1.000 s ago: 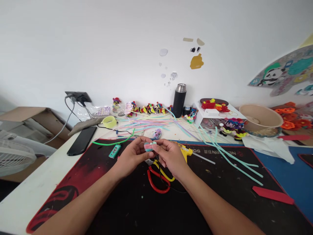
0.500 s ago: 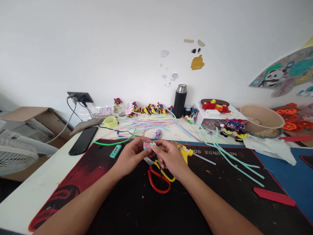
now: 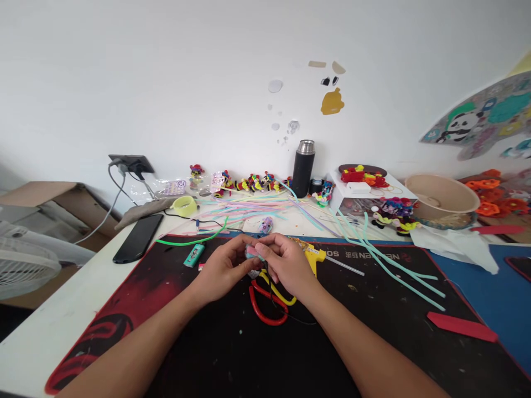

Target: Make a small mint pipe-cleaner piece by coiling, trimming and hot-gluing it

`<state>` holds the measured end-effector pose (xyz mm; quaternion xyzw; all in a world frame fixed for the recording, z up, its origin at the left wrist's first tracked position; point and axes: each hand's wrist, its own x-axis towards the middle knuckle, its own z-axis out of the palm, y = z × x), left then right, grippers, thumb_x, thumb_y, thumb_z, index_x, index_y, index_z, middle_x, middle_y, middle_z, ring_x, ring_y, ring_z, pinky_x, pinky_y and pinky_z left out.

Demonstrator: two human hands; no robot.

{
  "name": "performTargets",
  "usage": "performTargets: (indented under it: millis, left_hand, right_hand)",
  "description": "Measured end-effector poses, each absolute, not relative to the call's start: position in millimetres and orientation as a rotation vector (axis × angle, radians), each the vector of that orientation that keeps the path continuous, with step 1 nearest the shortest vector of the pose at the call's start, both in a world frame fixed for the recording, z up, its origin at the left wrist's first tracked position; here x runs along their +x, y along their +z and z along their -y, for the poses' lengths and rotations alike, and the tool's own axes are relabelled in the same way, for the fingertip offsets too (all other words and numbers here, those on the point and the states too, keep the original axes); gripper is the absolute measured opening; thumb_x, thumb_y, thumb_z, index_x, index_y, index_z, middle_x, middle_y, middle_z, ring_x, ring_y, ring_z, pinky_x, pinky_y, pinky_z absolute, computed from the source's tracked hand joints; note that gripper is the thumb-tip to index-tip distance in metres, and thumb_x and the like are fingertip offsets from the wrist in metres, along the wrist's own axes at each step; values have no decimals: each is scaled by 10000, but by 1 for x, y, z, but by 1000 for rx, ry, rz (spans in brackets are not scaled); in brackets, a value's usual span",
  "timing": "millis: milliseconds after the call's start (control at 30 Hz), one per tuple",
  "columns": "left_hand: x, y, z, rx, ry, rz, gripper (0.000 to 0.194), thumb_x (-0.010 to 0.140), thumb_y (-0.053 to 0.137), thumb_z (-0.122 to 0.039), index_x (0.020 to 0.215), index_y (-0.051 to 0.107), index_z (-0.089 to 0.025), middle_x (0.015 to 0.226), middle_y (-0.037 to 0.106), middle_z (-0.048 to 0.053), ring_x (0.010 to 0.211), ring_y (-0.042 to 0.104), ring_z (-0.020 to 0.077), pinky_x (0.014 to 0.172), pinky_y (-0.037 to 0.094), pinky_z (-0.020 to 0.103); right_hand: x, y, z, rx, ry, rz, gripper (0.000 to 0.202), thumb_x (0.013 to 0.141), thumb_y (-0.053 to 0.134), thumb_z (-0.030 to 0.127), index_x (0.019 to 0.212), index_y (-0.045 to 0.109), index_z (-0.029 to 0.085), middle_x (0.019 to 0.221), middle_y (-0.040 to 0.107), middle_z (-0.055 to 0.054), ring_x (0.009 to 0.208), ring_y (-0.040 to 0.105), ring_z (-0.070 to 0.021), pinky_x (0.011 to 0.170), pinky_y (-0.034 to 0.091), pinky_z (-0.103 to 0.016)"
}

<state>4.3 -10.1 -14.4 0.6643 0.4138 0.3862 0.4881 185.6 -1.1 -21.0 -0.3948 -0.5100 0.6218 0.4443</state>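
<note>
Between my fingertips is a small fuzzy pink and mint-green piece (image 3: 254,252), seemingly made of pipe cleaner. My left hand (image 3: 219,268) pinches it from the left, and my right hand (image 3: 292,268) grips it from the right with the thumb laid over it. Fingers cover much of the piece. Just below my hands lie scissors (image 3: 269,321) with one red and one yellow handle, their blades hidden. A yellow glue gun (image 3: 316,257) with a clear glue stick rests right behind my right hand. Beyond my fingertips sits a small lilac patterned item (image 3: 266,225).
Pastel pipe cleaners (image 3: 249,207) spread along the back, with mint ones (image 3: 398,271) reaching onto the black mat (image 3: 249,365). A black flask (image 3: 303,168) stands near the wall. A phone (image 3: 138,239), a teal case (image 3: 194,255) and a fan (image 3: 29,260) are on the left.
My right thumb has slid over the piece, and the piece is turned and more covered by my fingers. The left thumb has dropped slightly. The whole view has shifted a little.
</note>
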Motion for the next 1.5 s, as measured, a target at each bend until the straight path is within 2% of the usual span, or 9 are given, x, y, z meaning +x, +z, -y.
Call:
performTargets:
  millis: [100, 233, 400, 667, 1033, 1333, 1500]
  left_hand:
    - [6, -14, 12, 1590, 940, -1013, 256, 950, 720, -345, 1138, 613, -208, 978, 694, 34, 876, 663, 191, 805, 558, 333]
    - [8, -13, 14, 1457, 964, -951, 378, 936, 744, -329, 1230, 523, -240, 950, 711, 18, 871, 715, 202, 818, 574, 347]
    - [12, -12, 13, 1344, 979, -922, 420, 888, 806, -337, 1191, 536, -231, 908, 738, 9, 850, 741, 201, 831, 595, 348]
    - [11, -10, 8, 1286, 905, -918, 355, 844, 846, -337, 1101, 661, -176, 972, 801, 55, 894, 765, 213, 897, 615, 377]
    - [10, -13, 9, 1389, 885, -990, 336, 833, 836, -301, 1114, 700, -177, 985, 798, 52, 918, 758, 224, 865, 594, 353]
    - [5, -10, 7, 1265, 792, -911, 320, 817, 864, -282, 1082, 723, -172, 965, 798, 51, 888, 765, 209, 872, 603, 356]
    - [3, -9, 5, 1213, 749, -872, 324, 789, 892, -278, 1042, 731, -153, 931, 799, 63, 839, 760, 200, 844, 609, 352]
  right_hand:
    - [186, -18, 2, -981, 1547, 1249, 393, 851, 763, 565, 912, 638, 197, 567, 585, 64, 338, 401, -61, 347, 262, -204]
    - [186, -16, 2, -976, 1544, 1228, 409, 849, 752, 594, 857, 619, 207, 478, 476, 101, 328, 388, -73, 349, 254, -209]
    - [186, -18, 2, -950, 1552, 1188, 412, 861, 733, 604, 856, 610, 211, 427, 391, 129, 315, 354, -77, 352, 265, -211]
    - [185, -19, 2, -968, 1526, 1189, 410, 865, 731, 597, 861, 622, 202, 450, 416, 120, 324, 354, -71, 357, 275, -210]
    - [186, -18, 2, -1016, 1477, 1209, 461, 835, 751, 658, 806, 647, 210, 451, 430, 95, 340, 358, -86, 369, 252, -232]
    - [188, -19, 3, -1099, 1298, 1359, 380, 900, 705, 574, 807, 714, 206, 489, 515, 50, 387, 402, -109, 399, 294, -241]
    - [191, -20, 3, -1164, 1192, 1467, 327, 936, 680, 518, 812, 727, 218, 522, 551, 30, 453, 476, -138, 445, 329, -249]
